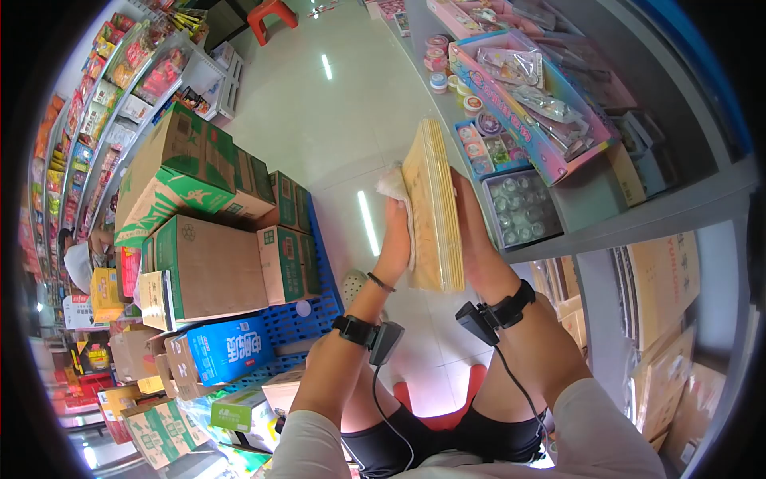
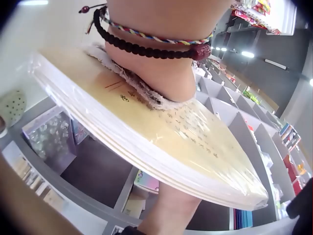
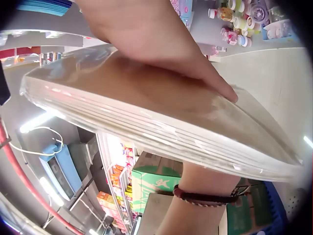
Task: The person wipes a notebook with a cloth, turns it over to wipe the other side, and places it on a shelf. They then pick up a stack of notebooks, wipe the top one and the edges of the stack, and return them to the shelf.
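Observation:
A plastic-wrapped pack of thin tan notebooks (image 1: 431,215) is held up between both hands, edge towards me in the head view. My left hand (image 1: 396,227) holds a pale, fuzzy cloth (image 1: 391,184) against the printed cover; the cloth (image 2: 132,81) shows around the hand's edge in the left wrist view, and the fingertips are hidden. On the opposite face, my right hand (image 1: 469,215) grips the pack. In the right wrist view, one straight digit of the right hand (image 3: 161,44) lies along the glossy wrapper, with other fingers out of sight.
Green-and-brown cartons (image 1: 211,263) stand on a blue plastic pallet (image 1: 319,263) at the left. To the right, a grey shelf (image 1: 590,215) bears a colourful display box (image 1: 519,104) and small tubs. Snack racks (image 1: 104,120) line the far left. A red stool (image 1: 271,20) stands ahead.

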A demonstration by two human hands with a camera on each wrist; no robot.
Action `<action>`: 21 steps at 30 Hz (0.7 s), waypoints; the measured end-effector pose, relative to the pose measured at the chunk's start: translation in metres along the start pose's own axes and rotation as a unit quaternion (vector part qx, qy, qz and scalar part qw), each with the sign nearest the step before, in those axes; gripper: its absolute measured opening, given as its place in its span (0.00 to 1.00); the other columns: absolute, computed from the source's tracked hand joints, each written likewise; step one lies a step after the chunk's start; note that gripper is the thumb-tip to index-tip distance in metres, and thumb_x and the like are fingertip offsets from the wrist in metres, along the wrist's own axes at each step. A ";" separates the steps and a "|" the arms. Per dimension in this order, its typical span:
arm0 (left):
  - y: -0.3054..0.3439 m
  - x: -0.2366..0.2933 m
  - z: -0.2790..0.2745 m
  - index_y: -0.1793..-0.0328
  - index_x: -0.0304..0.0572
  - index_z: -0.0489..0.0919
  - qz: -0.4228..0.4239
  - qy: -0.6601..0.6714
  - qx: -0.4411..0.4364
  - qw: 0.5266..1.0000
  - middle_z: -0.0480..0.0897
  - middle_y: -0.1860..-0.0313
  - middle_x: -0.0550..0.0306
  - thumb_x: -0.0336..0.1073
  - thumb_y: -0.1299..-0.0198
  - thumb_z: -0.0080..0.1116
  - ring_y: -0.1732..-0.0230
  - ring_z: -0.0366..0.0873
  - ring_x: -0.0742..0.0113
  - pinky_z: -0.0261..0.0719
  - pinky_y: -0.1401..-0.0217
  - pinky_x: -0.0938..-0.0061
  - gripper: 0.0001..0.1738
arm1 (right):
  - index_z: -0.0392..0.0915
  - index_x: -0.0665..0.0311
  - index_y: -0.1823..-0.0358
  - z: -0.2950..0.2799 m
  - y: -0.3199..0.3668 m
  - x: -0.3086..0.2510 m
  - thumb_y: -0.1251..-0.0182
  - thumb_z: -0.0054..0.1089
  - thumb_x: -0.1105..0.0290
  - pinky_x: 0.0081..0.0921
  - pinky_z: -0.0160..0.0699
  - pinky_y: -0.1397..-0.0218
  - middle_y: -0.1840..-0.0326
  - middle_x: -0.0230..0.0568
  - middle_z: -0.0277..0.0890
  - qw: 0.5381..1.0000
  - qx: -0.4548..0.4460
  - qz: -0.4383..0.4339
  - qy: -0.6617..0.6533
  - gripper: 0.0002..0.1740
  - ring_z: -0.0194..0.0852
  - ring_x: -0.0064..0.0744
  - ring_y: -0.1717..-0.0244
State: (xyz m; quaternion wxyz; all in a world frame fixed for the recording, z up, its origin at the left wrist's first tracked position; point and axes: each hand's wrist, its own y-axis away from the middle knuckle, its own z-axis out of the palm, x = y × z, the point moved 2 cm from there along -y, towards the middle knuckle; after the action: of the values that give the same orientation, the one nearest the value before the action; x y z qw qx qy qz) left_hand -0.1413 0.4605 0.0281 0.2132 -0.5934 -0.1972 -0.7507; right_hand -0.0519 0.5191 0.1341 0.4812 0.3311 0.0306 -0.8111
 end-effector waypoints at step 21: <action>0.065 0.030 0.042 0.29 0.31 0.51 0.236 -0.276 -0.084 0.928 0.42 0.26 0.35 0.47 0.33 0.27 0.26 0.35 0.39 0.31 0.27 0.53 0.33 | 0.55 0.63 0.34 -0.109 -0.078 0.082 0.34 0.50 0.53 0.23 0.70 0.45 0.45 0.42 0.64 0.796 -0.004 -0.462 0.392 0.33 0.66 0.30 0.46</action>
State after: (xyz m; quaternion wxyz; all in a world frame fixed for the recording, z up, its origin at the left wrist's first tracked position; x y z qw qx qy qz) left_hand -0.0778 0.4265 0.0696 0.2703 -0.8225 -0.0390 -0.4989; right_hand -0.0853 0.5388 -0.0180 -0.0026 0.5654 0.3691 -0.7376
